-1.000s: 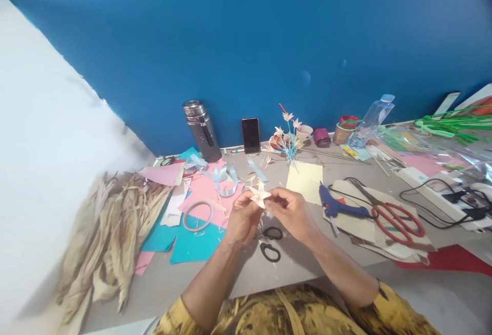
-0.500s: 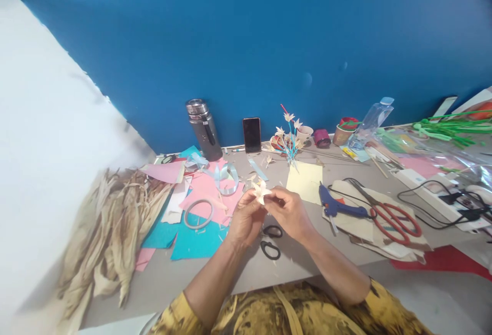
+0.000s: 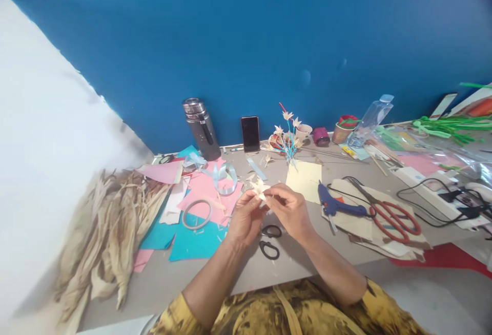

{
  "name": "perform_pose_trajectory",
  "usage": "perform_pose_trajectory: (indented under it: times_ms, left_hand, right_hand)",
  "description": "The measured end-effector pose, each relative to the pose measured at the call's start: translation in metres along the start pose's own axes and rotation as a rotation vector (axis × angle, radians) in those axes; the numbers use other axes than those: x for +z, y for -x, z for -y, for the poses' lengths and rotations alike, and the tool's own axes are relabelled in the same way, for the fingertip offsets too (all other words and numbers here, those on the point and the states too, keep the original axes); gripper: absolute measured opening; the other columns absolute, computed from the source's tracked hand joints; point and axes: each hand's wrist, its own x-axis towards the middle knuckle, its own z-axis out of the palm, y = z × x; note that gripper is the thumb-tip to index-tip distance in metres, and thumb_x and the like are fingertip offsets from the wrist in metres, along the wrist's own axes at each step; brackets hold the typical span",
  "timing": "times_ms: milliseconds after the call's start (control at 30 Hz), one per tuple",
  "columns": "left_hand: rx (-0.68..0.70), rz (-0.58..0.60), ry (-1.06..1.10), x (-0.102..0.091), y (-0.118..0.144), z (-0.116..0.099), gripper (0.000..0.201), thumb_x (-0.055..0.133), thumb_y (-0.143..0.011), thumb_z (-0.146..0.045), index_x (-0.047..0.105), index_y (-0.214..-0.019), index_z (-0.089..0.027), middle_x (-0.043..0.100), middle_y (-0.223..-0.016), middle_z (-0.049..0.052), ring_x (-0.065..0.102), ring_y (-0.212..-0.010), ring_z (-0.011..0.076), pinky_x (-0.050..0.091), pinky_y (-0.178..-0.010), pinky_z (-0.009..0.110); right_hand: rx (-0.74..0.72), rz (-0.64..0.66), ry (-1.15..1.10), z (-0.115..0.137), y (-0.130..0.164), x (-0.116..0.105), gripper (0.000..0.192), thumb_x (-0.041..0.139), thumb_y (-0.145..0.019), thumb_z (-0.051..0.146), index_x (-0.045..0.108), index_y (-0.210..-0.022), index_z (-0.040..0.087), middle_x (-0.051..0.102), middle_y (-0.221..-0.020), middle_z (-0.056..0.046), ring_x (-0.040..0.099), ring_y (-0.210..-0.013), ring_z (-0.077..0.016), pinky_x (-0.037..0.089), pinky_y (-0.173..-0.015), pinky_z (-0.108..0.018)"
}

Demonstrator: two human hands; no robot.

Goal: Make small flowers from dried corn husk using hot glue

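A small cream-coloured husk flower [image 3: 260, 188] with pointed petals is pinched between both hands above the table. My left hand [image 3: 246, 218] is closed on its lower left side, fingertips under the petals. From the right, my right hand [image 3: 290, 209] holds it with thumb and fingers pressed together. Black-handled scissors [image 3: 270, 249] lie just below the hands, their blades hidden. Behind the hands stands a bunch of similar flowers on blue stems [image 3: 289, 138]. One loose flower [image 3: 268, 159] lies left of that bunch.
Dried corn husks [image 3: 111, 227] pile up at left, beside coloured paper [image 3: 198, 243] and a tape roll [image 3: 197, 214]. A flask [image 3: 202, 130] and a phone [image 3: 250, 134] stand by the wall. At right lie a blue glue gun [image 3: 338, 206], red-handled scissors [image 3: 395, 220] and a power strip [image 3: 434, 194].
The flower has tilted slightly in my fingers, and my right fingers have shifted a little across its edge. The whole view has moved slightly.
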Motion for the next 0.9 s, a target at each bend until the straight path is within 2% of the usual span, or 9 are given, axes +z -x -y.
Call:
perform_pose_trajectory:
  times_ms: [133,233,433,700,900]
  left_hand:
    - [0.019,-0.003,-0.02,0.001,0.001,-0.001,0.017,0.086,-0.068,-0.018,0.071,-0.077,-0.019,0.074,-0.088,0.001,0.066,-0.086,0.0165,0.05,-0.083,0.033]
    - [0.02,0.012,-0.036,0.003,0.001,-0.002,0.018,0.085,-0.069,-0.019,0.072,-0.08,-0.018,0.075,-0.091,0.003,0.068,-0.089,0.0185,0.05,-0.087,0.035]
    - [0.029,0.043,-0.081,0.008,0.003,-0.003,0.02,0.088,-0.064,-0.019,0.071,-0.074,-0.018,0.075,-0.08,0.002,0.068,-0.077,0.016,0.05,-0.08,0.03]
    - [0.04,0.053,-0.176,0.011,0.005,-0.003,0.021,0.087,-0.069,-0.028,0.072,-0.079,-0.017,0.073,-0.08,0.003,0.067,-0.075,0.0154,0.049,-0.079,0.03]
    - [0.112,0.04,-0.182,0.009,0.003,0.002,0.023,0.087,-0.07,-0.032,0.07,-0.079,-0.019,0.07,-0.077,0.001,0.063,-0.068,0.0128,0.05,-0.075,0.029]
  right_hand:
    - [0.032,-0.002,-0.059,-0.003,0.001,0.001,0.011,0.067,-0.082,0.024,0.077,-0.083,0.02,0.067,-0.081,-0.003,0.058,-0.066,-0.0139,0.046,-0.058,-0.024]
    - [0.089,0.003,-0.091,-0.001,0.001,0.001,0.012,0.07,-0.079,0.026,0.075,-0.087,0.019,0.065,-0.079,-0.001,0.054,-0.062,-0.0125,0.044,-0.056,-0.024]
    - [0.179,0.024,-0.106,0.007,-0.001,0.001,0.031,0.077,-0.068,0.027,0.072,-0.097,0.017,0.062,-0.085,-0.002,0.05,-0.064,-0.0121,0.041,-0.053,-0.022]
    - [0.2,0.035,-0.228,0.002,-0.004,0.0,0.013,0.073,-0.071,0.024,0.073,-0.083,0.019,0.064,-0.082,0.001,0.049,-0.066,-0.0124,0.042,-0.061,-0.024]
    - [0.193,0.014,-0.192,0.006,-0.004,0.002,0.014,0.072,-0.071,0.024,0.073,-0.084,0.019,0.065,-0.086,-0.001,0.056,-0.072,-0.0155,0.045,-0.066,-0.026]
